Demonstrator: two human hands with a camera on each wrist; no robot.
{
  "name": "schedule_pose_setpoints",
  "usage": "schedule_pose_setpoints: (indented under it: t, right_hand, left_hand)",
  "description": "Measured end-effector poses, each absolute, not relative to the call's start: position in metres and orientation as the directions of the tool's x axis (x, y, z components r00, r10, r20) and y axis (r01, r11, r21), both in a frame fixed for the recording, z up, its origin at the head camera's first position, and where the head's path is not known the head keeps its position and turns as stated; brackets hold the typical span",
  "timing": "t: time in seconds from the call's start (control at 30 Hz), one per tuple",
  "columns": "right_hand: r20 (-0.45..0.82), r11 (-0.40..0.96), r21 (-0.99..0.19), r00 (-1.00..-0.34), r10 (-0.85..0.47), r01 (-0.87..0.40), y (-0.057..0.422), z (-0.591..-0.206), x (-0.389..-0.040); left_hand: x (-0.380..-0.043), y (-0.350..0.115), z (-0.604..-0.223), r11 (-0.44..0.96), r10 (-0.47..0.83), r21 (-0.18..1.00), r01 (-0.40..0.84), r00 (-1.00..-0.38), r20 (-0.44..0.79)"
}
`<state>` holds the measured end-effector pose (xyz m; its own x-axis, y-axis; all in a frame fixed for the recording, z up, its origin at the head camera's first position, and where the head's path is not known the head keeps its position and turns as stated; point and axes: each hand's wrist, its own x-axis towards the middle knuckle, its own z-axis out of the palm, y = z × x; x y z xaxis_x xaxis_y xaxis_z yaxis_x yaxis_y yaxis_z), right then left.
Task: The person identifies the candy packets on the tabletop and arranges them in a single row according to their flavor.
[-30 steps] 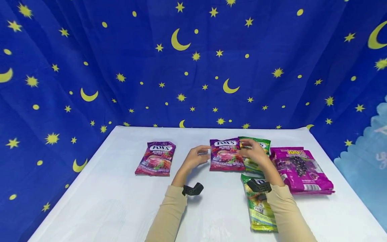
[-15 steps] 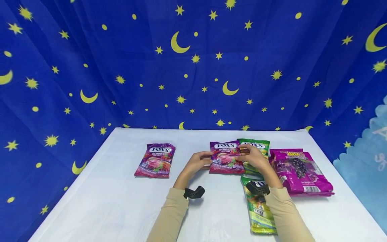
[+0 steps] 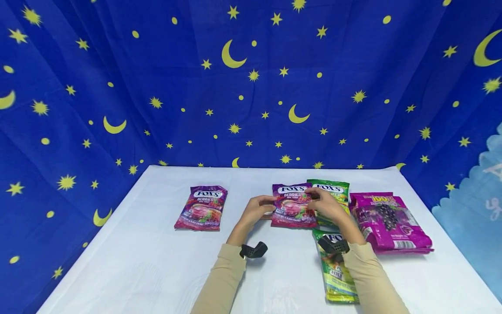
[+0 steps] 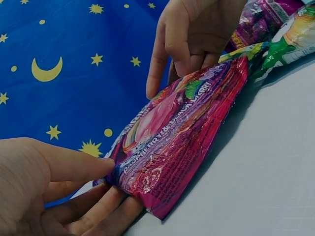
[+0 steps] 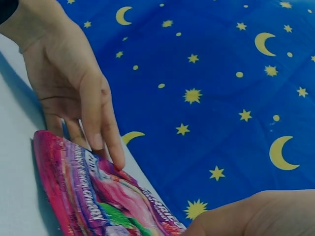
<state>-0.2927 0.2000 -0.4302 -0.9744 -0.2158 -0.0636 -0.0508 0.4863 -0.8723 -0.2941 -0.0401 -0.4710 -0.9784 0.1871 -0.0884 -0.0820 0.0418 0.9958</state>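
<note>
A purple Fox's berries candy bag (image 3: pixel 292 209) lies face up at mid-table, its right side by a green Fox's candy bag (image 3: pixel 331 186). My left hand (image 3: pixel 254 211) pinches its left edge, thumb above and fingers beneath, as the left wrist view shows. At the opposite edge my right hand (image 3: pixel 328 205) holds the bag, with the index finger over the front near the top corner. In the right wrist view only part of my right hand (image 5: pixel 256 214) shows, at the lower right. The bag's lower edge (image 4: pixel 189 182) is tipped up off the white tabletop in the left wrist view.
Another purple Fox's bag (image 3: pixel 201 208) lies to the left. A second green bag (image 3: pixel 337 279) is partly under my right forearm. Magenta grape candy bags (image 3: pixel 392 222) are stacked at the right. Behind the white table (image 3: pixel 149 261) hangs a blue star-and-moon curtain (image 3: pixel 188 87).
My left hand has moved right and taken hold of the purple bag's left edge. My right hand has shifted slightly left on the bag, which has hardly moved.
</note>
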Motion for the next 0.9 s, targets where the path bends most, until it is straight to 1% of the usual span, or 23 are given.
schedule_pose_setpoints:
  t: [0.1, 0.23, 0.47, 0.67, 0.9]
  right_hand:
    - [-0.069, 0.447, -0.893, -0.963, -0.261, -0.057, 0.203, -0.429, -0.291]
    - [-0.079, 0.390, -0.920, -0.954, -0.288, -0.042, 0.204, -0.427, -0.290]
    - [-0.098, 0.323, -0.946, -0.960, -0.263, 0.008, 0.204, -0.427, -0.290]
    - [-0.114, 0.311, -0.949, -0.969, -0.220, 0.041, 0.204, -0.426, -0.291]
    - [-0.111, 0.331, -0.943, -0.974, -0.198, 0.040, 0.205, -0.423, -0.291]
  left_hand:
    - [-0.294, -0.039, -0.472, 0.049, 0.171, 0.995, -0.084, -0.981, -0.092]
    - [-0.294, -0.038, -0.471, 0.047, 0.158, 0.995, -0.088, -0.983, -0.095]
    - [-0.292, -0.037, -0.465, 0.049, 0.169, 0.996, -0.078, -0.982, -0.086]
    - [-0.288, -0.038, -0.459, 0.056, 0.174, 0.995, -0.080, -0.981, -0.089]
    - [-0.292, -0.037, -0.461, 0.061, 0.177, 0.996, -0.068, -0.981, -0.078]
